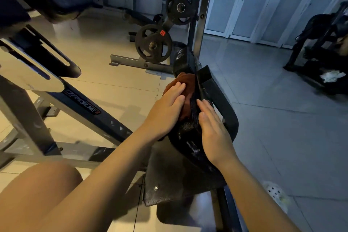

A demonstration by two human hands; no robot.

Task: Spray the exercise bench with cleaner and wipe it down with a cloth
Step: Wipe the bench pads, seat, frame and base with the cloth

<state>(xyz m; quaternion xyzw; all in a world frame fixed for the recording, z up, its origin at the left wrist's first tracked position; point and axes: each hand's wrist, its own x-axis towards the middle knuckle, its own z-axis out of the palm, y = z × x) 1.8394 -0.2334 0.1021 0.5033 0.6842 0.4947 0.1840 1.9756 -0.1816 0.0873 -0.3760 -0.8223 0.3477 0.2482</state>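
A worn black bench pad (188, 132) runs up the middle of the view, tilted on its frame. A rust-brown cloth (188, 81) lies against the pad's left side near its far end. My left hand (165, 111) presses flat on the cloth with straight fingers. My right hand (212, 128) rests flat on the pad's right side, fingers straight, holding nothing. No spray bottle is in view.
A blue and grey machine frame (81, 100) stands to the left. Black weight plates (153, 43) hang on a rack behind the bench. A dark rack (320, 52) stands at the right. My knee (41, 184) is at the lower left. A white perforated object (275, 192) lies on the floor.
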